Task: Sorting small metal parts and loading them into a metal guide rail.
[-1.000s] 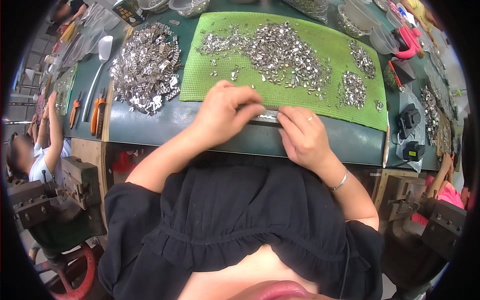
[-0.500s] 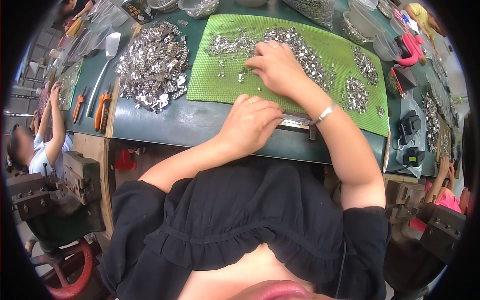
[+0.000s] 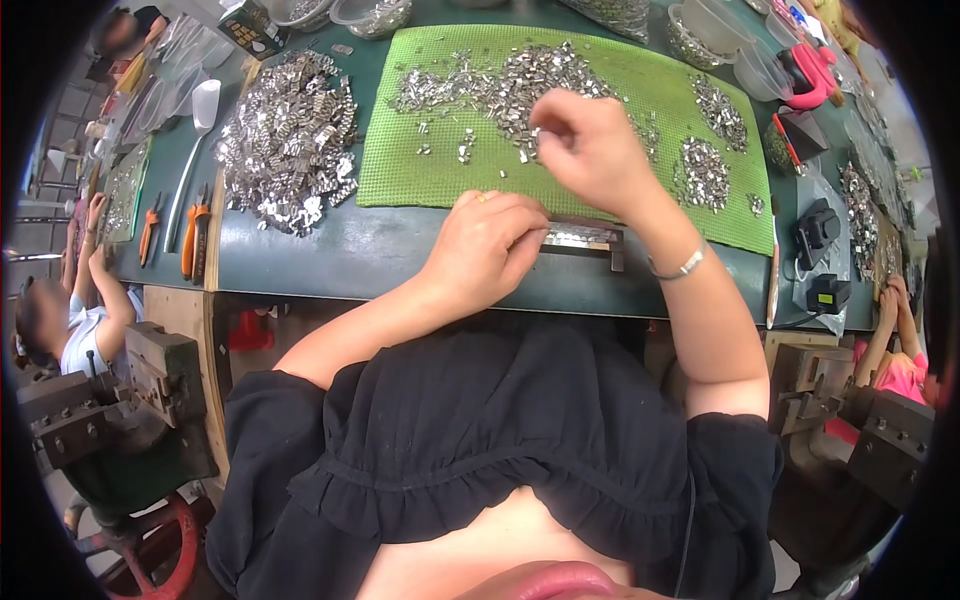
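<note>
My left hand (image 3: 488,248) is closed at the table's front edge, its fingers and thumb on the left end of a narrow metal bar fixture (image 3: 588,241) with shiny pieces along it. Above the green textured mat (image 3: 400,178), my right hand (image 3: 592,155) is lifted with its fingers curled in; whatever is between the fingertips is hidden. Just beyond it lies a heap of small silvery metal parts (image 3: 555,72). A few loose metal parts (image 3: 466,146) are scattered on the mat nearer my left hand.
A large pile of metal clips (image 3: 290,140) sits left of the mat, beside orange-handled pliers (image 3: 201,235) and a long-handled scoop (image 3: 190,165). Smaller heaps (image 3: 703,173) lie at the mat's right. Plastic tubs (image 3: 705,40) stand behind. Other people work at both sides.
My right hand has drawn back from the heap, toward me and to the right, with its fingers curling in. The left hand stays at the bar fixture. The view has shifted slightly.
</note>
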Tool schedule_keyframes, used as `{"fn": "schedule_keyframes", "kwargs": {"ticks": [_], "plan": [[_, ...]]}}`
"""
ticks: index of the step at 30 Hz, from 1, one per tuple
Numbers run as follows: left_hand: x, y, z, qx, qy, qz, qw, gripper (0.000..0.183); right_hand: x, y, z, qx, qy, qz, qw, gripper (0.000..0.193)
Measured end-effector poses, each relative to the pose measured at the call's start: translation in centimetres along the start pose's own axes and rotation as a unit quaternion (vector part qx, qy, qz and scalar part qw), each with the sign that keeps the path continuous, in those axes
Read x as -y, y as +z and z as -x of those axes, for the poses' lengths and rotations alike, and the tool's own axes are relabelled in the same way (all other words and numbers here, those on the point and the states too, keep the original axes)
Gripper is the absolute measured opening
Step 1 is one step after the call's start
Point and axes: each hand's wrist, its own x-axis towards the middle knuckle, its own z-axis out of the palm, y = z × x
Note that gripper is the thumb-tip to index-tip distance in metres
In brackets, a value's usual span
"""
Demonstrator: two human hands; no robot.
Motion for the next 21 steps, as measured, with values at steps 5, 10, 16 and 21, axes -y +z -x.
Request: {"fn": "schedule_keyframes", "kwargs": {"ticks": [5, 10, 16, 21], "plan": [[0.2, 0.2, -0.1, 0.003, 0.004, -0.007, 1.0, 0.009, 0.5, -3.8, 4.9, -0.031, 0.044, -0.017, 0.998, 0.01], [0.1, 0.8, 0.0, -0.04, 0.054, -0.04, 0.997, 0.011, 1.8, -4.7, 9.1, -0.053, 0.107, -0.017, 0.993, 0.008], [0.2, 0.6, 0.4, -0.044, 0.062, -0.067, 0.995, 0.016, 2.9, -4.0, 10.5, -0.049, 0.086, -0.062, 0.993, 0.007], [-0.9, -0.5, 0.9, 0.005, 0.095, -0.126, 0.987, 0.031, 3.0, -2.3, 9.1, -0.04, 0.039, -0.033, 0.998, 0.005]]}}
